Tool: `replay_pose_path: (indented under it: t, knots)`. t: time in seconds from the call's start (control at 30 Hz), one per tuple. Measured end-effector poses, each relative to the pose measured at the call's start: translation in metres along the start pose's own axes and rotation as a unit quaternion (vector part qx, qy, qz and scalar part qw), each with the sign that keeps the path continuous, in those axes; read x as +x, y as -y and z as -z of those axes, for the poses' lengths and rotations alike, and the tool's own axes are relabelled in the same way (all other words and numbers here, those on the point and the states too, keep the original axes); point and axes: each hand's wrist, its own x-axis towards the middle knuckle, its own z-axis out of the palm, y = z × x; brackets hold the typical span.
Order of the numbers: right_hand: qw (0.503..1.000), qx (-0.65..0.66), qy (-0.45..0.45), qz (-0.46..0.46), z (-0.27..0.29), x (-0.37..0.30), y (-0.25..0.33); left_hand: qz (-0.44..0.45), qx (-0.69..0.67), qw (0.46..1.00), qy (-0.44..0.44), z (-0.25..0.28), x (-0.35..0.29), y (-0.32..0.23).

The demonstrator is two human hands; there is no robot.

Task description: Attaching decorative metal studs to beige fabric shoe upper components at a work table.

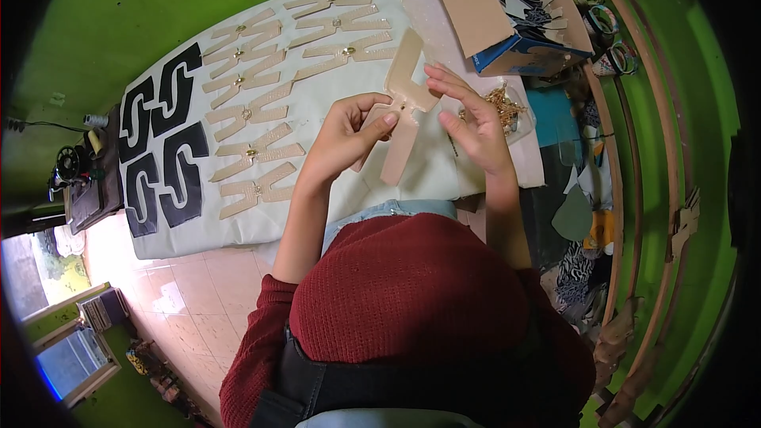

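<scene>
Two containers stand right of the work on my feed: the open carton point(547, 56), its flap folded out, is filled with dark and pale scraps point(519, 8); the clear tub point(521, 130), just beyond the right hand point(479, 131), holds a heap of gold-coloured hardware point(502, 103). The beige piece point(407, 59) is flat, smooth and slightly glossy, with limbs spreading from a narrow centre and a small dark spot near that centre. I locate it above the near part of the white table point(337, 85), in front of the red sweater point(396, 285). Its long axis runs nearly straight away from the body: the far end points outward and a little right, the near end back and a little left. The left hand point(358, 131) grips it close to the centre, thumb on top and fingers underneath. The right hand is spread wide, thumb and fingers apart, near the piece's right edge; I cannot tell whether a fingertip touches it. Similar laid-out pieces point(369, 48), many with a gold-coloured fitting at the centre, lie in columns across the table, and four curved black pieces point(193, 71) lie at its left end.
</scene>
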Motion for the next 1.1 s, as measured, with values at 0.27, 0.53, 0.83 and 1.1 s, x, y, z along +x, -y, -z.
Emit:
replay_pose_path:
  t: [0.27, 0.53, 0.83, 1.1]
  knots:
    - [0.912, -0.403, 0.011, 0.076, -0.011, 0.014, -0.017, 0.007, 0.052, 0.997, 0.052, 0.022, 0.022, 0.033]
    - [0.833, -0.499, 0.209, -0.114, -0.017, 0.033, -0.030, -0.013, 0.166, 0.978, 0.128, 0.042, 0.028, 0.042]
    - [0.840, -0.408, 0.281, -0.222, -0.017, 0.044, -0.101, 0.105, 0.446, 0.884, 0.086, 0.076, 0.043, 0.088]
    - [0.845, -0.522, 0.034, -0.107, -0.034, 0.004, -0.145, -0.085, 0.563, 0.793, -0.215, 0.043, 0.022, 0.146]
